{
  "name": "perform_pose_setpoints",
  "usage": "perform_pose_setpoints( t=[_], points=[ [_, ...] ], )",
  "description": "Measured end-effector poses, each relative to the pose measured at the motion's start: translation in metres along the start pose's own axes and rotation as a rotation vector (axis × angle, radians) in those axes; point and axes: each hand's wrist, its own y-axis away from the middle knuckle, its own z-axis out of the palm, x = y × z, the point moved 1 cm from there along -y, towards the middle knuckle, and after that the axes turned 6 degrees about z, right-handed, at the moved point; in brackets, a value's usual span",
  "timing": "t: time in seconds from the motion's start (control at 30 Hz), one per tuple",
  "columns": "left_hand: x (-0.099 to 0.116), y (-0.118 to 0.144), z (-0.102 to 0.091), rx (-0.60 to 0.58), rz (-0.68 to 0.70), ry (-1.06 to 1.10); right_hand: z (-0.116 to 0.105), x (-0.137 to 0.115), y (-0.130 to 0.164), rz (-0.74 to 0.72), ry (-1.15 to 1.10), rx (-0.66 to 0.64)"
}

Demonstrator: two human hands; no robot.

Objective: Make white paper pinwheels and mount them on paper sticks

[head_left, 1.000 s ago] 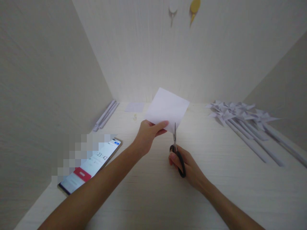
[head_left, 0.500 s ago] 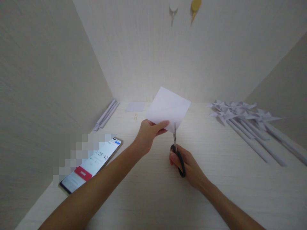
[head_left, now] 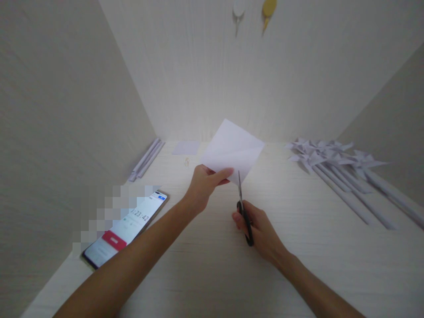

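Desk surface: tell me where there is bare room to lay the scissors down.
Bare desk runs between the two forearms, near the front edge, and right of the right hand up to the pinwheels. Crowded: the right side with pinwheels, the left with the phone and paper rolls.

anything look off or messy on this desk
Nothing stands out. The left hand holds a white paper square up by its corner while the right hand has scissors at its lower edge. Paper pinwheels, rolled paper sticks and a phone lie tidily on the desk.
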Motion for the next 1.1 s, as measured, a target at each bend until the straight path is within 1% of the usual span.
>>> perform_pose_setpoints(
  t=[0.43,0.8,1.1],
  points=[
    [0.0004,0.0004,0.0004,-0.017,0.001,0.019,0.0023,0.0046,-0.0011,-0.006,0.054,0.051],
    [-0.0001,0.0,0.0003,-0.01,-0.003,0.02,0.0029,0.0054,-0.0022,0.008,0.071,0.064],
    [0.0004,0.0003,0.0006,-0.001,-0.011,-0.002,0.0034,0.0063,-0.004,0.023,0.095,0.05]
  ],
)
